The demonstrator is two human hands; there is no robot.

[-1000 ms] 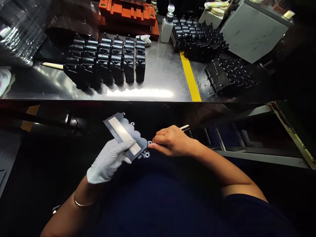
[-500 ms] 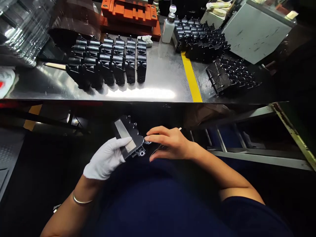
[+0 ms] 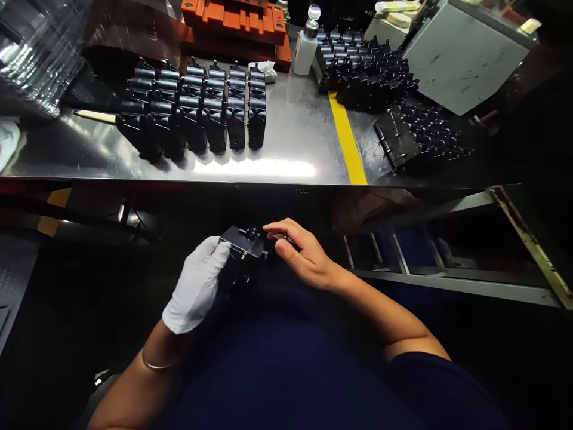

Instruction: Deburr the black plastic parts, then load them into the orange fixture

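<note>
Head view, two hands [image 3: 191, 291] [image 3: 308, 255], one black part [image 3: 242, 242]

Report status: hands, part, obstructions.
Gloved left hand gripping black part. Bare right hand close by, its hold unclear. No obstruction visible between right hand and part.

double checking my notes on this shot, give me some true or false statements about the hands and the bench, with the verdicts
1. The left hand wears a white glove. True.
2. The right hand is gloved too. False: it is bare.
3. The left hand holds a black part. True.
4. The bracelet is on the right arm. False: it is on the left one.
5. A yellow strip lies on the metal bench. True.
6. The bottle stands left of the orange fixture in the view. False: it stands to its right.
</note>
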